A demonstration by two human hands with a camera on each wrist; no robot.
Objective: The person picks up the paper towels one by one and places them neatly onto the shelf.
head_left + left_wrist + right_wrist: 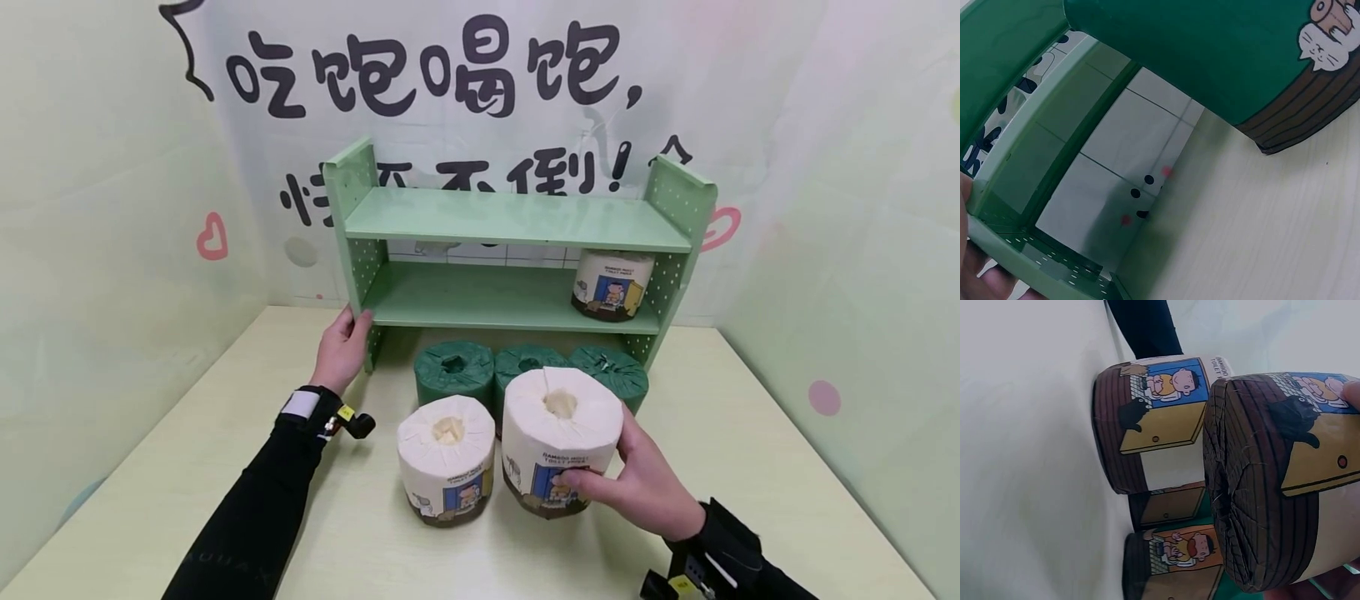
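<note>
Right hand (645,487), arm reaching in from the table's near edge, grips a white wrapped toilet-paper roll (561,437); left hand (341,350), arm outstretched, clasps the green two-tier shelf's (517,221) left post.

Paper-wrapped rolls, a painted rack and a pale wood-grain worktop.
The white toilet-paper roll (561,440) in the right hand (637,483) wears a smooth printed paper wrapper, pleated and crinkled at its brown end. The three dark green rolls (525,375) show matt, gathered wrapping. The light green two-tier perforated rack (510,250) looks like smooth, slightly glossy painted metal. The cream worktop (750,467) has a fine matt wood grain.
</note>
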